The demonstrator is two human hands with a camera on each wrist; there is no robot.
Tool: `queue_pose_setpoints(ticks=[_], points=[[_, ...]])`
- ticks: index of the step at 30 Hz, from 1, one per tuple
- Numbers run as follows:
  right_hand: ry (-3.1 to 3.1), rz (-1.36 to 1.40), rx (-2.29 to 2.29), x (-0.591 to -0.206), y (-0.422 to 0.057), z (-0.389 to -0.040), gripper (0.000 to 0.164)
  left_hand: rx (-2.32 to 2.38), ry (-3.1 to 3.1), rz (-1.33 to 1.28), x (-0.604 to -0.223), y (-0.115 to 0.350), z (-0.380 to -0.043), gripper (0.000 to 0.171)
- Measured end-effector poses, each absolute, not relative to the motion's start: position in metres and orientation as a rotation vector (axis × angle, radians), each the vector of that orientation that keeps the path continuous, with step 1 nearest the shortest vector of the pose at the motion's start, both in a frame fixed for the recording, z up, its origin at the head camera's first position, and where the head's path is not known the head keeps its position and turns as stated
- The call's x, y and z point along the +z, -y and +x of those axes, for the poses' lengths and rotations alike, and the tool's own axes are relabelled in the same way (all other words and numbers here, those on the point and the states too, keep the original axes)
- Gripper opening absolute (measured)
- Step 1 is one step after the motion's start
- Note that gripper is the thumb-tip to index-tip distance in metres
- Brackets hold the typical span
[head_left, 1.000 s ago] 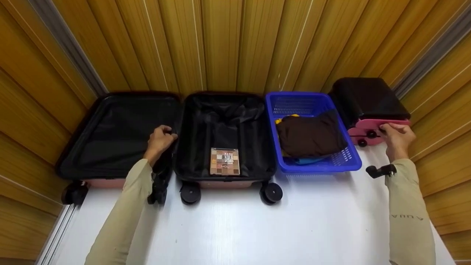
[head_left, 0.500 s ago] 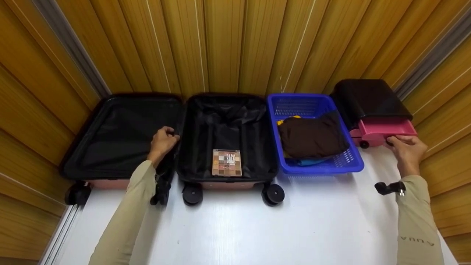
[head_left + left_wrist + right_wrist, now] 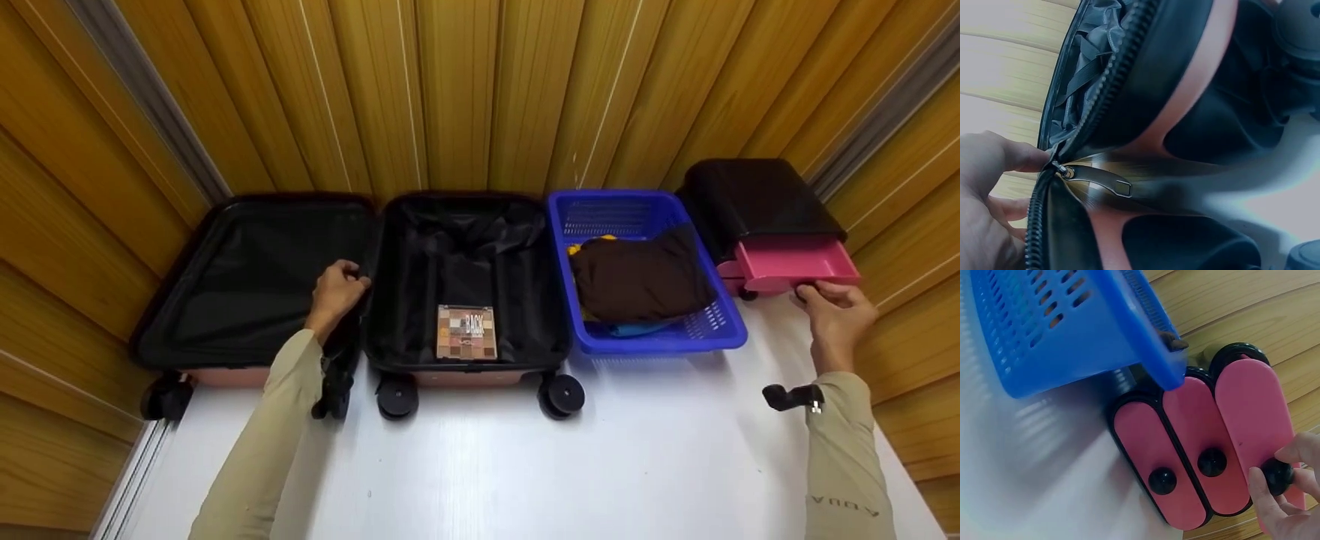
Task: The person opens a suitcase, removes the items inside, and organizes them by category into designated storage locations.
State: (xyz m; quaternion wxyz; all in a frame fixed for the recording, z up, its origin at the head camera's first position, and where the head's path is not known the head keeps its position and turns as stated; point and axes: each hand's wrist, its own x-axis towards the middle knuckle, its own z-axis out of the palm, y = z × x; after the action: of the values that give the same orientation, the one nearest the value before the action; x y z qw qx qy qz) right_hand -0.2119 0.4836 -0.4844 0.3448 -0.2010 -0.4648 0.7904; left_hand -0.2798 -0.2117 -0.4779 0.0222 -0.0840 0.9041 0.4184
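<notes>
An open suitcase lies in two black-lined halves, the left half point(image 3: 262, 277) and the right half point(image 3: 465, 247). My left hand point(image 3: 335, 296) is where the halves meet. In the left wrist view its fingers point(image 3: 1024, 156) pinch the zippered edge point(image 3: 1053, 166), beside a hanging zipper pull point(image 3: 1109, 181). A makeup palette point(image 3: 466, 332) lies in the right half. At the far right my right hand point(image 3: 838, 319) pinches the round black knob point(image 3: 1276, 476) of a pink drawer point(image 3: 799, 261), which stands pulled out of a small black-topped drawer unit point(image 3: 765, 199). The drawer's visible inside is bare.
Between suitcase and drawer unit stands a blue basket point(image 3: 656, 345) with a folded dark brown garment point(image 3: 641, 277) and yellow and blue cloth. Two lower drawers with knobs point(image 3: 1162, 481) are pushed in. A wood-panelled wall point(image 3: 457, 90) rises behind the white surface point(image 3: 510, 472).
My right hand has drawn the top pink drawer out towards me by its knob, from pushed in to partly out. My left hand stays at the suitcase edge.
</notes>
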Motion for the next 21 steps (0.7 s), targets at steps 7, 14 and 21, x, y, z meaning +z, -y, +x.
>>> queue_pose_setpoints(ticks=[7, 14, 21], points=[[1.208, -0.556, 2.023, -0.4843, -0.4798, -0.2113, 0.025, 1.315, -2.782, -0.281, -0.4786, 0.2104, -0.2792, 0.044], [1.335, -0.538, 1.888, -0.4895, -0.4756, -0.2092, 0.021, 1.344, -2.738, -0.281, -0.4771, 0.212, -0.2797, 0.044], [1.534, -0.703, 1.738, -0.4819, -0.4776, -0.2046, 0.014, 1.433, -2.68, -0.207, -0.4741, 0.2149, -0.2822, 0.055]])
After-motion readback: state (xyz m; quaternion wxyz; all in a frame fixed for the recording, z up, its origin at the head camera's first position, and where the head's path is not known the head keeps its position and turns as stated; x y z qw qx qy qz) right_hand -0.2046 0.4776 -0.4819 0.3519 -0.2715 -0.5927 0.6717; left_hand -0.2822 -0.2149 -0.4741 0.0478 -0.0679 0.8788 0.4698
